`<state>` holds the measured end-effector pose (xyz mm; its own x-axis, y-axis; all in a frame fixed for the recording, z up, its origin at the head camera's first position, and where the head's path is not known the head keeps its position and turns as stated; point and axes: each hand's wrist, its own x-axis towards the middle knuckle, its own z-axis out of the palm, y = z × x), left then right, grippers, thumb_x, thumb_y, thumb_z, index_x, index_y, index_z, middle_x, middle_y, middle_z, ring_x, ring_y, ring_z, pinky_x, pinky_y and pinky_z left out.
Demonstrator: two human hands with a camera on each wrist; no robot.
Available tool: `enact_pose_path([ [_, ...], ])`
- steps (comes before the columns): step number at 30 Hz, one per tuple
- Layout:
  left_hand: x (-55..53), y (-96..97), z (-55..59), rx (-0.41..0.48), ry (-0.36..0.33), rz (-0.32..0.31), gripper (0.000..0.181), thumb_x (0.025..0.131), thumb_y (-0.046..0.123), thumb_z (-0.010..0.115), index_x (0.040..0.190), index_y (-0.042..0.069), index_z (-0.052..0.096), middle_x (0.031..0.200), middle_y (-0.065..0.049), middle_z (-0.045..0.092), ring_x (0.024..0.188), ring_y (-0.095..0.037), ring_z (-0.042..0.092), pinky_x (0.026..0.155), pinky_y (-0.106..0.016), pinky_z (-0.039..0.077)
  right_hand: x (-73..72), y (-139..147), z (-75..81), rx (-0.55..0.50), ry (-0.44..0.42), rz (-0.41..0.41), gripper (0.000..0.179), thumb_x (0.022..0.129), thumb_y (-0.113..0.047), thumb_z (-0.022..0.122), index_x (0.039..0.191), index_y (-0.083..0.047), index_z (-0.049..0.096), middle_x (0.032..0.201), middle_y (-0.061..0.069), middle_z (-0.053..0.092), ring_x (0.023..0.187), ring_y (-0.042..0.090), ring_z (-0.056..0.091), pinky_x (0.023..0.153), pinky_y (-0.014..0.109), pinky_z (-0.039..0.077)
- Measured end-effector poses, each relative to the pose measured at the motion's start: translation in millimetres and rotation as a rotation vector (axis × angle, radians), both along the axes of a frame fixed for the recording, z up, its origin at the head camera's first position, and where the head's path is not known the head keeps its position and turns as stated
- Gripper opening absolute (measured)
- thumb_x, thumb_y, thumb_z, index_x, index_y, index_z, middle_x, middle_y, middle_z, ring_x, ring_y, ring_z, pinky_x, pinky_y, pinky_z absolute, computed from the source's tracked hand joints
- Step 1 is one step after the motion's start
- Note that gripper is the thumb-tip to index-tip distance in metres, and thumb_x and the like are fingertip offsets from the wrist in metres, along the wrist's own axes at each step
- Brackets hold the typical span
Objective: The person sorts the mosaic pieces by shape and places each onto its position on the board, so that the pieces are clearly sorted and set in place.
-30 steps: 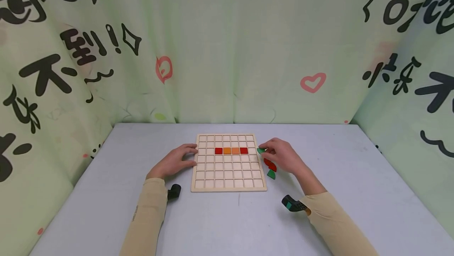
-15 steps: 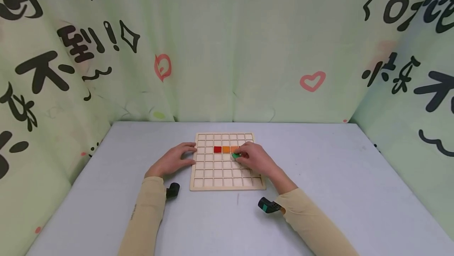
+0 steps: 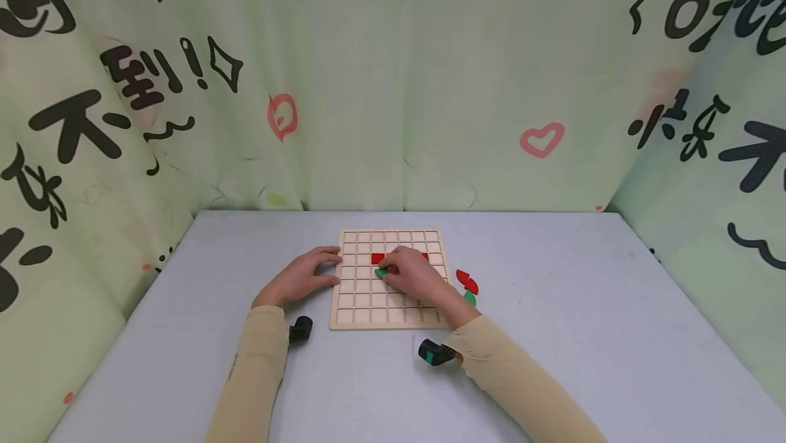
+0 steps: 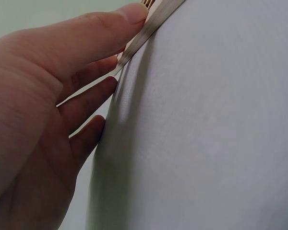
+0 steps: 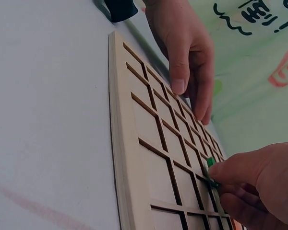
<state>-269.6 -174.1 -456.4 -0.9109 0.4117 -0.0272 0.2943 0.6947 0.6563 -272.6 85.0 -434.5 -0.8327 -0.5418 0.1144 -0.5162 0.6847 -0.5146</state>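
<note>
A wooden grid board [image 3: 362,299] with raised dividers lies flat on the table. My left hand [image 3: 301,279] rests its fingertips and thumb along the board's left edge; in the left wrist view the thumb touches the wooden rim [image 4: 149,31]. Over the middle cells, my right hand [image 3: 417,276] pinches a small green quarter-round tile [image 3: 381,272] between thumb and fingers. The right wrist view shows this green tile [image 5: 211,162] tilted, close to the cells. Just behind it, a red square [image 3: 377,259] fills one cell. The right hand covers much of that row.
Beside the board's right edge lie two red curved tiles [image 3: 471,286] and a green tile [image 3: 470,299], partly behind the right forearm. The white table [image 3: 552,293] extends to a patterned curtain [image 3: 454,88] at the back and sides.
My right hand has taken the green tile from beside the board's right edge and carried it left to the middle cells. The left hand stays at the left edge.
</note>
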Motion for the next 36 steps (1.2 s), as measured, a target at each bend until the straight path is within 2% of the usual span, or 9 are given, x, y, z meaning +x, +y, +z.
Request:
enact_pose_path([
  [6, -1.5, 0.0, -2.0, 0.005, -0.003, -0.001, 0.051, 0.092, 0.026, 0.07, 0.136, 0.005, 0.057, 0.152, -0.009, 0.04, 0.142, -0.031, 0.032, 0.114, -0.048, 0.031, -1.7, -7, -1.6, 0.0, 0.026, -0.032, 0.015, 0.087, -0.001, 0.069, 0.1, 0.0, 0.076, 0.094, 0.009, 0.066, 0.083, 0.019, 0.054, 0.071, 0.027, 0.048],
  [16, -0.8, -1.4, -1.3, 0.006, 0.009, -0.013, 0.05, 0.092, 0.025, 0.07, 0.135, 0.004, 0.057, 0.152, -0.01, 0.04, 0.142, -0.031, 0.033, 0.114, -0.048, 0.031, -1.2, -12, -1.6, -0.015, -0.021, -0.091, 0.015, 0.087, -0.006, 0.072, 0.101, -0.001, 0.075, 0.092, 0.007, 0.065, 0.082, 0.018, 0.056, 0.07, 0.025, 0.05],
  [36, -0.1, -0.6, -0.8, 0.006, 0.005, -0.003, 0.049, 0.092, 0.025, 0.07, 0.135, 0.005, 0.057, 0.152, -0.009, 0.04, 0.141, -0.031, 0.033, 0.114, -0.048, 0.031, -4.0, -13, -6.7, -0.017, 0.014, -0.112, 0.012, 0.087, -0.012, 0.074, 0.097, -0.005, 0.077, 0.085, 0.002, 0.063, 0.079, 0.014, 0.052, 0.066, 0.024, 0.046],
])
